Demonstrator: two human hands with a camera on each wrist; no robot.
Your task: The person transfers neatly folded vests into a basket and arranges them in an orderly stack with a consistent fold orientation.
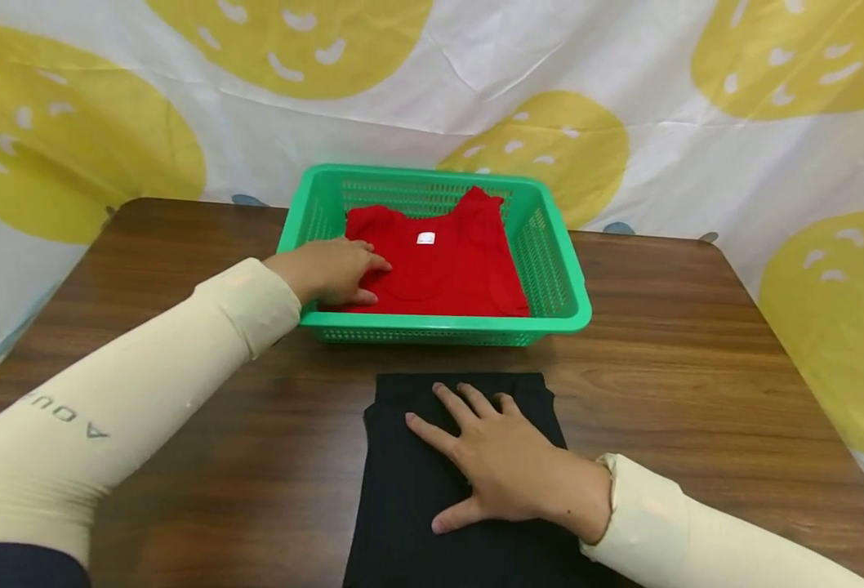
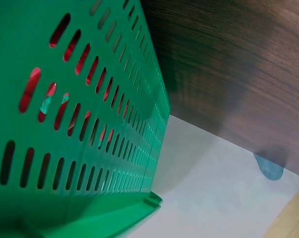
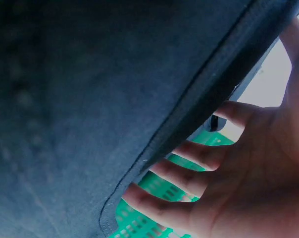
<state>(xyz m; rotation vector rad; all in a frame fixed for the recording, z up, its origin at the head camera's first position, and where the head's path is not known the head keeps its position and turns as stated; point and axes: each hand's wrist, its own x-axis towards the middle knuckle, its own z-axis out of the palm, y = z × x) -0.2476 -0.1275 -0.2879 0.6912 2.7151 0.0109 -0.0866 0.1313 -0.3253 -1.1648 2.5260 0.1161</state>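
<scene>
A red garment (image 1: 454, 273) with a white neck label lies folded inside a green plastic basket (image 1: 447, 322). My left hand (image 1: 332, 269) reaches over the basket's left rim and rests on the garment's left side, its fingers loosely extended. Slotted basket wall (image 2: 75, 119) fills much of the left wrist view, red cloth showing through it; that view hides the hand. Nearer to me, a black folded garment (image 1: 403, 482) lies flat on the table. Spread fingers of my right hand (image 1: 505, 461) rest on top of it. Dark cloth (image 3: 90, 109) meets those fingertips in the right wrist view.
The brown wooden table (image 1: 696, 351) extends to both sides of the basket. Behind its back edge hangs a white curtain (image 1: 373, 122) with large yellow spots, close to the basket's far side.
</scene>
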